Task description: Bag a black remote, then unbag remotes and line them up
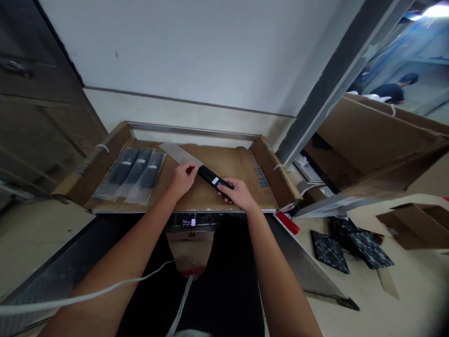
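My right hand (pixel 236 193) grips the lower end of a long flat black piece (pixel 211 178) with a small white label, thumb on top. Pinched closed, my left hand (pixel 184 179) is at the other end of it, where a clear plastic bag (pixel 180 154) begins. The bag stretches up and left from my left fingers. How far the black piece reaches into it is hidden by those fingers. Left of my hands lie several filled plastic bags (pixel 149 175), side by side, each with a dark labelled piece inside.
The cardboard-lined tray (pixel 231 159) has raised sides and stands against a white wall. Below its front edge a small lit screen (pixel 188 220) shows. A large cardboard box (pixel 382 140) is at the right, and dark patterned packages (pixel 329 250) lie on the floor. A person (pixel 393 89) is farther back.
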{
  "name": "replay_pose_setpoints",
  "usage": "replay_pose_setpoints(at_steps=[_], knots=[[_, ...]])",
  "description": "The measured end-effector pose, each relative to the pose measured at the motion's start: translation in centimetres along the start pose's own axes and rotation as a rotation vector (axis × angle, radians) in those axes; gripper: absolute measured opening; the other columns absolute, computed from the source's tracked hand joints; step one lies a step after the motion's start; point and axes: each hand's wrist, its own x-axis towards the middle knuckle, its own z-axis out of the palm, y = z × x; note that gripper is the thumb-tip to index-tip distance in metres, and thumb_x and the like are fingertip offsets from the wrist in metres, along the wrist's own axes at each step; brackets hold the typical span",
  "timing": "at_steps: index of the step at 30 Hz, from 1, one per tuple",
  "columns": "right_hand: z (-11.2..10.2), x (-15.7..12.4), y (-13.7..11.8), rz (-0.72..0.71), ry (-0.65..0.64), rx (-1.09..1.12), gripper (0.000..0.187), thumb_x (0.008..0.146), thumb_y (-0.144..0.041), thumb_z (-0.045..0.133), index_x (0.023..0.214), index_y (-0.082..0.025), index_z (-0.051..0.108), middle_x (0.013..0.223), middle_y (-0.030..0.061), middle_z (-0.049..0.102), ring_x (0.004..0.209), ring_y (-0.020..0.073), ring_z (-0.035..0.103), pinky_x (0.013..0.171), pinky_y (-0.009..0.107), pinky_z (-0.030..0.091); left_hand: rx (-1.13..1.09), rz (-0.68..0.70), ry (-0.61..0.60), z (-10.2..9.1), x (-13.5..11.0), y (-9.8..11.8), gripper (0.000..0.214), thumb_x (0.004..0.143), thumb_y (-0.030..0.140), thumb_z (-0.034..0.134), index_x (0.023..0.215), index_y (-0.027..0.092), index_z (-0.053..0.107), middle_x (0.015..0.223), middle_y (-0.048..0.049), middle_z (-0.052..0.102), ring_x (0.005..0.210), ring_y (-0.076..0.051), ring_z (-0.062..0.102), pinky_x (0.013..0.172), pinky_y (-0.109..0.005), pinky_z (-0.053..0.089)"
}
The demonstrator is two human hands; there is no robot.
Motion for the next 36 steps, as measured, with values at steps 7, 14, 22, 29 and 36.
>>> replay_pose_setpoints(at_steps=[7,14,22,29,36], knots=[[0.2,0.2,0.2,0.016,0.154,0.042,0.038,0.078,-0.047,0.069,0.100,-0.017,0.068,0.073,0.0008,0.068,0.043,0.0070,0.053,0.034,0.016,0.036,0.155,-0.009,0.014,0.3,0.0,0.2,0.008,0.080,0.019,0.060,0.087,0.017,0.061,0.085,-0.0044,0.063,0.077,-0.017,0.058,0.075,-0.030,0.048],[-0.2,0.4,0.5,-0.001,0.328,0.254,0.039,0.075,-0.051,0.071,0.091,-0.016,0.064,0.070,0.0008,0.068,0.041,0.0067,0.051,0.032,0.015,0.029,0.391,0.072,-0.098,1.0,-0.3,1.4,0.015,0.079,0.027,0.067,0.090,0.018,0.062,0.098,-0.0090,0.060,0.094,-0.024,0.057,0.088,-0.037,0.047],[-0.2,0.4,0.6,-0.006,0.301,0.207,0.038,0.077,-0.050,0.070,0.094,-0.016,0.065,0.071,0.0010,0.067,0.041,0.0071,0.051,0.032,0.015,0.030,0.516,0.013,-0.097,1.2,0.2,1.5,0.007,0.086,0.018,0.054,0.086,0.016,0.061,0.096,-0.0118,0.060,0.092,-0.024,0.058,0.085,-0.037,0.047],[-0.2,0.3,0.3,0.007,0.281,0.164,0.036,0.077,-0.049,0.069,0.092,-0.016,0.065,0.071,0.0009,0.067,0.042,0.0075,0.052,0.033,0.016,0.032,0.506,-0.012,-0.105,1.2,0.2,1.2,0.015,0.088,0.016,0.048,0.084,0.016,0.062,0.092,-0.0133,0.062,0.092,-0.026,0.059,0.087,-0.039,0.047],[-0.3,0.3,0.1,0.020,0.130,0.066,0.037,0.078,-0.046,0.069,0.098,-0.015,0.068,0.070,0.0009,0.067,0.044,0.0069,0.052,0.036,0.016,0.035,0.308,-0.047,-0.012,0.2,0.6,0.7,0.016,0.087,0.025,0.054,0.085,0.017,0.068,0.085,-0.0078,0.070,0.079,-0.021,0.063,0.080,-0.033,0.050]])
